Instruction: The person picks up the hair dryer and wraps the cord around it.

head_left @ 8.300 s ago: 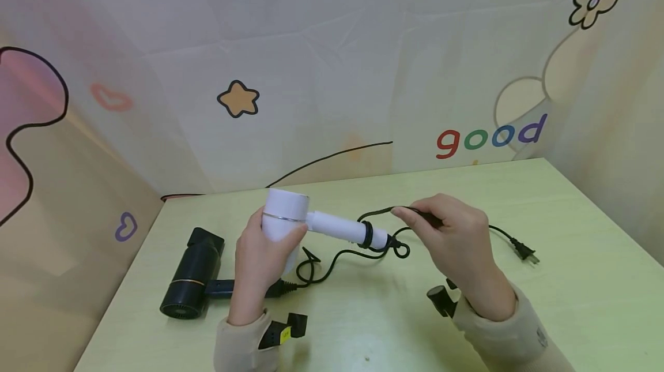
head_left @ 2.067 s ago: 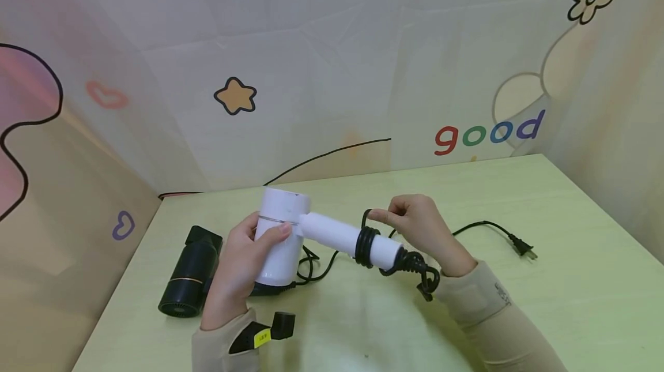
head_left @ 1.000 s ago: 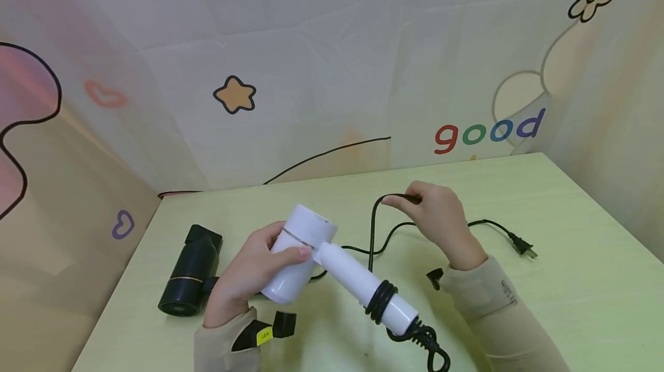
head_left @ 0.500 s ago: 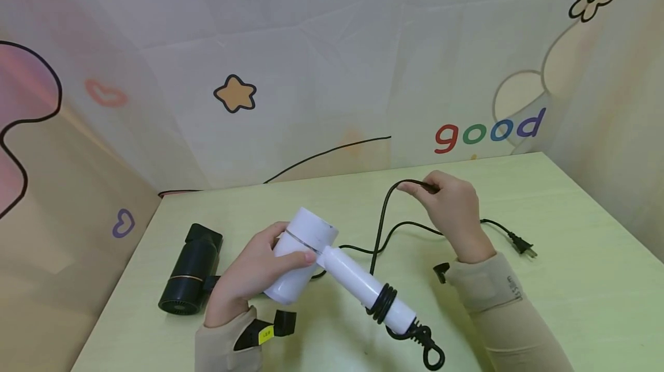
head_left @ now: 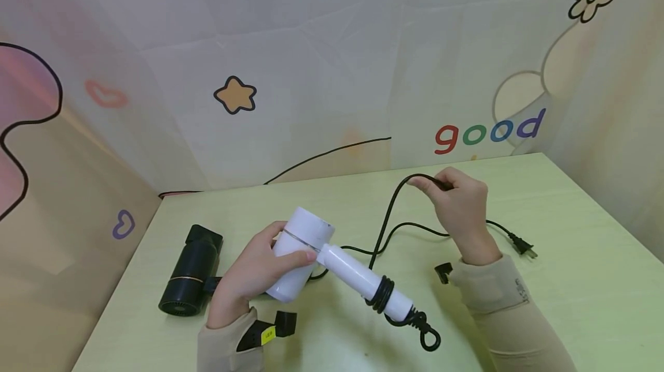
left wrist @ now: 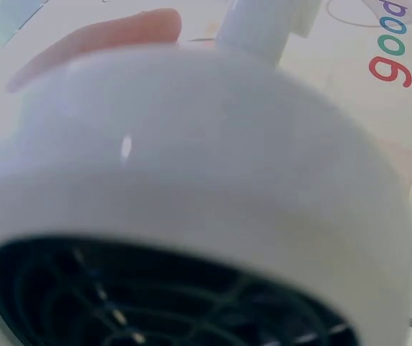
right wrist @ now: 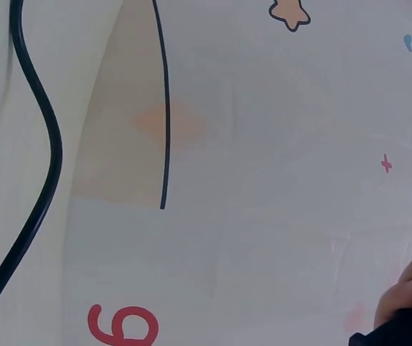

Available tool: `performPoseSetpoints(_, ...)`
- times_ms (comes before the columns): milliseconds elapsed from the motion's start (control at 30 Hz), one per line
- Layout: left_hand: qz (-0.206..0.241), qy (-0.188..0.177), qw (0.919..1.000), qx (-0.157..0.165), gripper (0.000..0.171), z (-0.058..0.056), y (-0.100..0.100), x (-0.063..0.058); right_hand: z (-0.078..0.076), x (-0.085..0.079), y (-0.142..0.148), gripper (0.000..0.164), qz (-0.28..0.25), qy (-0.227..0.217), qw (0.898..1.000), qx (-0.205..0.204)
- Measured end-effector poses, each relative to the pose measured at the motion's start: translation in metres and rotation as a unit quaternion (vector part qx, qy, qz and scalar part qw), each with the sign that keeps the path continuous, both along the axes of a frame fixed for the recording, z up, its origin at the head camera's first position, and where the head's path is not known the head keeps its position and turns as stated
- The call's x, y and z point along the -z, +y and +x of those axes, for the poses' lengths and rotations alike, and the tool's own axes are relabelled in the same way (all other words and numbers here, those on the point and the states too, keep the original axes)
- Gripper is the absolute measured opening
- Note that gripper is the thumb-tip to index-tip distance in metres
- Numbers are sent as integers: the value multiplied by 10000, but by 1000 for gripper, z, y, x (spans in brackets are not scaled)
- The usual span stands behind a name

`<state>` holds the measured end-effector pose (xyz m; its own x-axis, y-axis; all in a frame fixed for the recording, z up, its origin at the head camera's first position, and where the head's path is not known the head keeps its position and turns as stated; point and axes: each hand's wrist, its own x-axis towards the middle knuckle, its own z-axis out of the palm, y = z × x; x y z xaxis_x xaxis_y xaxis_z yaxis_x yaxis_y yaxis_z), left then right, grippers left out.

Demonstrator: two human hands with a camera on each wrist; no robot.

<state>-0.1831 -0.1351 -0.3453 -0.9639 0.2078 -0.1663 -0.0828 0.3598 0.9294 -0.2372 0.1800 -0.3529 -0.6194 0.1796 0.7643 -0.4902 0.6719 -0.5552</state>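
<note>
White hair dryer (head_left: 310, 228) in curled left hand (head_left: 259, 261), cord (head_left: 386, 219) in pinching right hand (head_left: 461, 203); could shed coils (head_left: 383, 295) off handle (head_left: 351, 271) if allowed to go slack.

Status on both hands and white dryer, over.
Left hand grips white dryer. Right hand pinches raised black cord. Coils round white handle. Black dryer lies close, left of left hand.

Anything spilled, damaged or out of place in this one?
Nothing looks spilled or broken. The one small oddity is a dark speck below the white hair dryer in the head view, standing out against the pale tabletop; dirt or damage, I can't tell.
</note>
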Motion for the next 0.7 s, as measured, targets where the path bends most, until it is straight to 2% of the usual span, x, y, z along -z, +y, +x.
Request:
performPoseSetpoints(167, -247, 182, 9994, -138, 63, -1, 1, -1, 3, -4, 0, 37, -244, 333, 9991, -114)
performPoseSetpoints(500, -579, 365, 9959, -588, 67, -3, 4, 2, 9, -9, -4, 37, -364, 602, 9974, -139)
performPoseSetpoints(700, -690, 468, 9939, -726, 71, -5, 5, 2, 12, -13, -5, 36, -390, 777, 9960, -216)
